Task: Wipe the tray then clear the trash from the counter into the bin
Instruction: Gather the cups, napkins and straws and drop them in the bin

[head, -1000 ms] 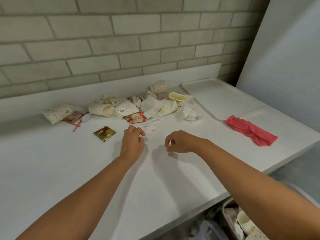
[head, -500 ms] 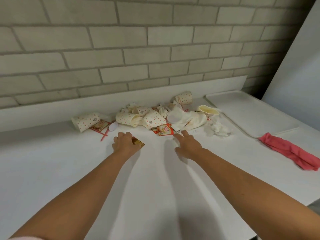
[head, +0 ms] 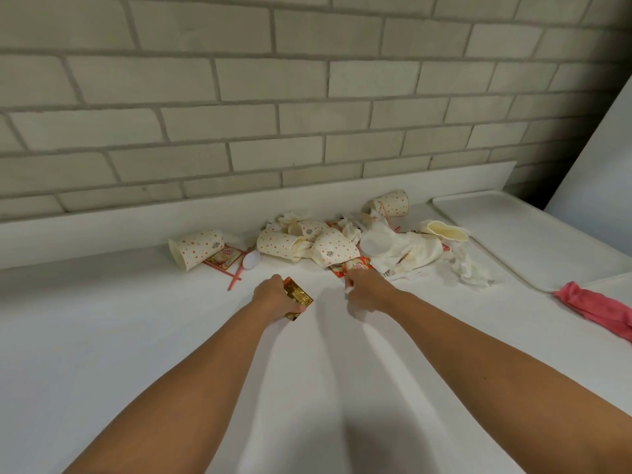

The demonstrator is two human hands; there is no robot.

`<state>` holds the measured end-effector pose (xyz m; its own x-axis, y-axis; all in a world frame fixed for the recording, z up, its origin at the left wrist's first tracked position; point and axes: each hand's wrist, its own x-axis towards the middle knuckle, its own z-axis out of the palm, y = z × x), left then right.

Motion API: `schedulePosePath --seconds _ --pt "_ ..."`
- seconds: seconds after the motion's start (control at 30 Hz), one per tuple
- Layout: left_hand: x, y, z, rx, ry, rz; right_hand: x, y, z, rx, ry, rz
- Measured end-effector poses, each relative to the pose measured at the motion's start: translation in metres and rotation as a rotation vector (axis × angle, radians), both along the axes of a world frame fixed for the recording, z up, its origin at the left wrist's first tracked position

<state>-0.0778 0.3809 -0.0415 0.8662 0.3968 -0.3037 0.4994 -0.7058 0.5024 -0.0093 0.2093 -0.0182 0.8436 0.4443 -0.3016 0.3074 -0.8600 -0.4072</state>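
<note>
A heap of trash lies on the white counter (head: 136, 336) against the back upstand: dotted paper cups (head: 333, 249), crumpled white napkins (head: 405, 249) and red sachets. My left hand (head: 275, 299) is closed on a gold-brown sachet (head: 299, 295) lifted slightly off the counter. My right hand (head: 364, 289) pinches the near edge of a red sachet (head: 355, 266) at the foot of the heap, with a scrap of white paper under its fingers. The white tray (head: 533, 241) lies at the right, with nothing on it.
A single dotted cup (head: 196, 249) lies on its side at the left with a sachet, a white plastic spoon (head: 251, 261) and a red stirrer beside it. A pink cloth (head: 602, 307) lies at the right edge. A brick wall stands behind. The bin is out of view.
Both hands have reached forward to the heap. My left hand has closed on the gold-brown sachet, and my right hand has moved onto the red sachet. The view has tilted up, losing the bin.
</note>
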Motion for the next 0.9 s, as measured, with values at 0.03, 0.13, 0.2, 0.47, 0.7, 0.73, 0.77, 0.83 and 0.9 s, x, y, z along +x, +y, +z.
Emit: schedulePosePath --seconds 0.03,0.13,0.2,0.47,0.7,0.73,0.77,0.83,0.9 --pt "0.001 0.002 0.001 -0.007 0.006 -0.018 0.004 0.006 0.004 0.063 -0.035 -0.015" --pt "0.007 0.008 0.002 -0.006 0.047 -0.066 0.017 0.02 0.019 0.359 -0.004 -0.158" --pt "0.011 0.011 0.001 -0.015 0.075 -0.089 0.026 0.026 0.026 0.484 0.079 -0.245" --pt "0.025 0.016 0.003 0.025 0.152 -0.146 0.065 0.03 0.018 0.337 0.131 -0.387" --pt "0.031 0.016 0.001 0.044 0.158 -0.154 0.069 0.032 0.005 0.457 0.236 -0.465" --pt "0.031 0.016 0.001 0.041 0.157 -0.149 0.067 0.031 0.006 0.506 0.248 -0.474" --pt "0.031 0.016 0.001 0.035 0.156 -0.145 0.066 0.029 0.008 0.56 0.269 -0.481" --pt "0.03 0.016 0.002 0.023 0.152 -0.141 0.064 0.023 0.013 0.641 0.305 -0.481" --pt "0.028 0.015 0.002 0.013 0.15 -0.133 0.062 0.014 0.021 0.664 0.301 -0.455"
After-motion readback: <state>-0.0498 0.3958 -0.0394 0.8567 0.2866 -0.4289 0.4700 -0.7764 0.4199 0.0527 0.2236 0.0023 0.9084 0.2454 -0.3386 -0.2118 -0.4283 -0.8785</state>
